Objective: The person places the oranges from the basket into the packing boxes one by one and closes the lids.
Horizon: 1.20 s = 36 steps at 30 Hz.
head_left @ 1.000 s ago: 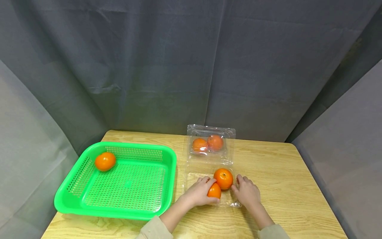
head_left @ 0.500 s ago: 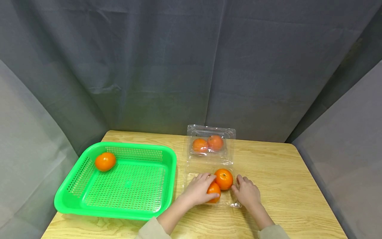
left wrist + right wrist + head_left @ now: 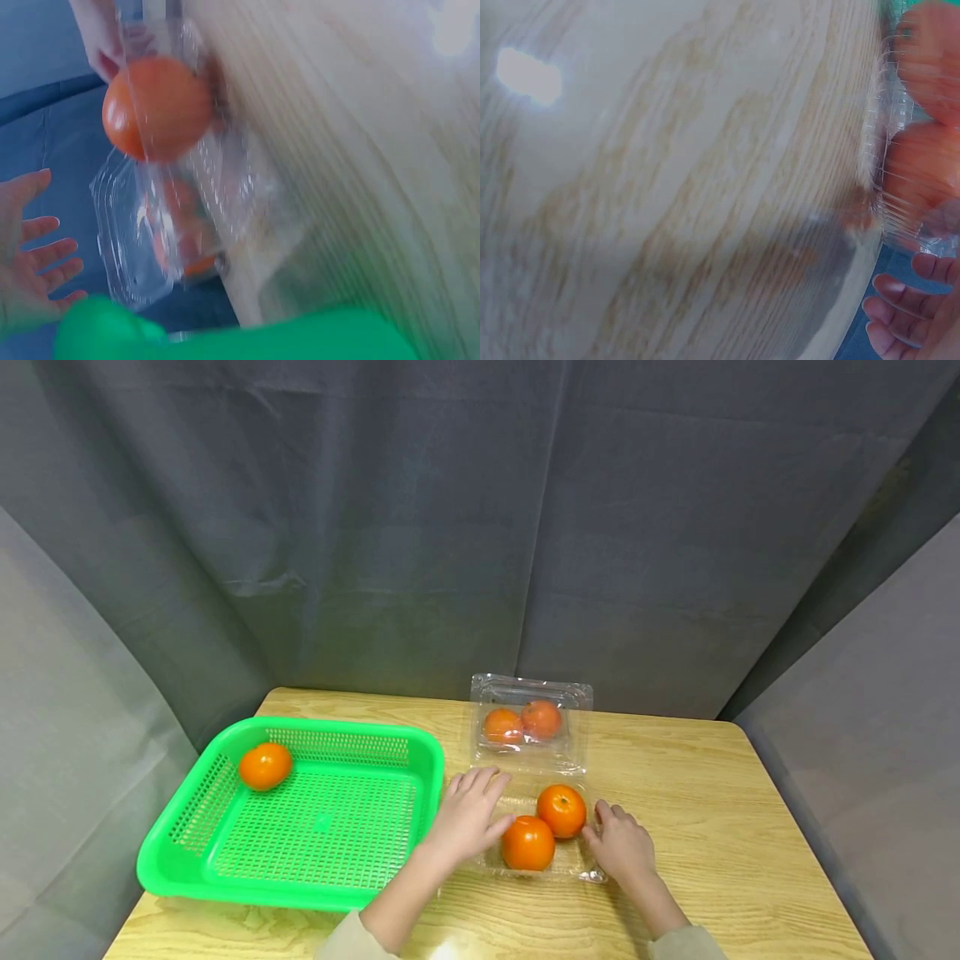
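Note:
Two oranges sit in the base of a clear plastic clamshell box (image 3: 483, 864): a nearer orange (image 3: 528, 843) and, touching it to the right, a farther orange (image 3: 562, 811). My left hand (image 3: 463, 820) is over the box's left side, fingers spread and apart from the nearer orange; its spread fingers also show in the left wrist view. My right hand (image 3: 622, 845) rests by the box's right wall with loose fingers; whether it touches the plastic is hard to tell. Two more oranges (image 3: 502, 727) show through the raised lid (image 3: 573, 697).
A green perforated basket (image 3: 431, 760) stands on the left of the wooden table (image 3: 712, 827), with an orange (image 3: 266, 767) in its far left corner. Dark grey curtains (image 3: 405, 527) hang behind the table, and lighter cloth hangs at both sides.
My left hand has let go of the nearer orange and drawn away to the left, its fingers now spread. That orange now lies in the base, slightly left. My right hand has not moved.

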### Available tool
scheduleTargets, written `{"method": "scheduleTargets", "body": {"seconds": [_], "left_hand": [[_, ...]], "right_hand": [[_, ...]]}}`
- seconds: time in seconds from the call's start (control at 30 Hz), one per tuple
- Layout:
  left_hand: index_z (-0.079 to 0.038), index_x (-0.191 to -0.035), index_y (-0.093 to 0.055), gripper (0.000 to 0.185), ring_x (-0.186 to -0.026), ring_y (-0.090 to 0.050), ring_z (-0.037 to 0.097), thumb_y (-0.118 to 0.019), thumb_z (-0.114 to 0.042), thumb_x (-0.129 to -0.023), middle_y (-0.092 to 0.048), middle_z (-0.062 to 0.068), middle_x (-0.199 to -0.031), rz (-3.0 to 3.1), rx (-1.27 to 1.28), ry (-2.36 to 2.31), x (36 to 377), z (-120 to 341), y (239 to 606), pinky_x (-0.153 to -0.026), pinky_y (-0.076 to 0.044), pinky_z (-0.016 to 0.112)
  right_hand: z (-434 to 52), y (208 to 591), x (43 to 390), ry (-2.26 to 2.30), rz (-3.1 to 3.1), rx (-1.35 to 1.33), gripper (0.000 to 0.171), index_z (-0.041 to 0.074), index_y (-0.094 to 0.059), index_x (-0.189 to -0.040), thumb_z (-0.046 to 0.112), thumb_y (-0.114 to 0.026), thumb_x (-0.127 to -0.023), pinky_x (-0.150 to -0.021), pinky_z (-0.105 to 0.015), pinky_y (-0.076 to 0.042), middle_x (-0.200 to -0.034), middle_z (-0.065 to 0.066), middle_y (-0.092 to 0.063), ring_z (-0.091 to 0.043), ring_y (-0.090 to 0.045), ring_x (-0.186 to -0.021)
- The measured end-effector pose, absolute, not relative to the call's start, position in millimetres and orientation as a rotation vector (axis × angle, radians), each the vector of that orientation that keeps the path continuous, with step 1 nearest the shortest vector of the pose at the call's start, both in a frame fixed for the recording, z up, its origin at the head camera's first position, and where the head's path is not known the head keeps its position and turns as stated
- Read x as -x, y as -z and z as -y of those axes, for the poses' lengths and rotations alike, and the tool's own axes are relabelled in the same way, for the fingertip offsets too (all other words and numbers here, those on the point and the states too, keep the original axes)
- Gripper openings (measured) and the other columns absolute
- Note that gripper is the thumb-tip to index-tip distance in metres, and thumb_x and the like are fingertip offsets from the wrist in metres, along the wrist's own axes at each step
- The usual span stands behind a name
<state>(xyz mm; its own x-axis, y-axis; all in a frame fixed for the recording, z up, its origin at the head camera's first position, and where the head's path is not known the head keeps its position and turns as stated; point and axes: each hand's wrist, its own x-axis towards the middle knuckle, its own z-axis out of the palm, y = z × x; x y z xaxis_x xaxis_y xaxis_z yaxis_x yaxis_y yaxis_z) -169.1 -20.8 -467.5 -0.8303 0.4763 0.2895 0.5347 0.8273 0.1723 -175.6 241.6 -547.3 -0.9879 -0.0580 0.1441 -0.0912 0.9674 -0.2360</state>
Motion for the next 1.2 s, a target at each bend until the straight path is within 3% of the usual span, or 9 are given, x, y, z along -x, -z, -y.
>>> {"method": "scheduleTargets", "body": {"seconds": [0.57, 1.2], "left_hand": [[-0.009, -0.122, -0.052, 0.049, -0.114, -0.044, 0.032, -0.064, -0.032, -0.081, -0.05, 0.014, -0.123, 2.628, 0.51, 0.45, 186.5, 96.8, 458.2, -0.096, -0.032, 0.05], [-0.005, -0.127, -0.049, 0.05, -0.116, -0.04, 0.039, -0.061, -0.031, -0.085, -0.048, 0.021, -0.125, 2.742, 0.191, 0.434, 198.4, 188.4, 457.4, -0.098, -0.027, 0.056]], "right_hand": [[-240.9, 544.2, 175.1, -0.379, 2.988, -0.112, 0.021, 0.01, -0.051, -0.085, 0.028, -0.059, -0.08, -0.048, -0.036, -0.04, -0.072, -0.006, -0.05, -0.024, -0.05, -0.061], [-241.1, 544.7, 174.6, -0.377, 2.976, -0.122, 0.022, 0.009, -0.052, -0.087, 0.028, -0.06, -0.08, -0.05, -0.039, -0.042, -0.075, -0.008, -0.053, -0.027, -0.053, -0.064]]}}
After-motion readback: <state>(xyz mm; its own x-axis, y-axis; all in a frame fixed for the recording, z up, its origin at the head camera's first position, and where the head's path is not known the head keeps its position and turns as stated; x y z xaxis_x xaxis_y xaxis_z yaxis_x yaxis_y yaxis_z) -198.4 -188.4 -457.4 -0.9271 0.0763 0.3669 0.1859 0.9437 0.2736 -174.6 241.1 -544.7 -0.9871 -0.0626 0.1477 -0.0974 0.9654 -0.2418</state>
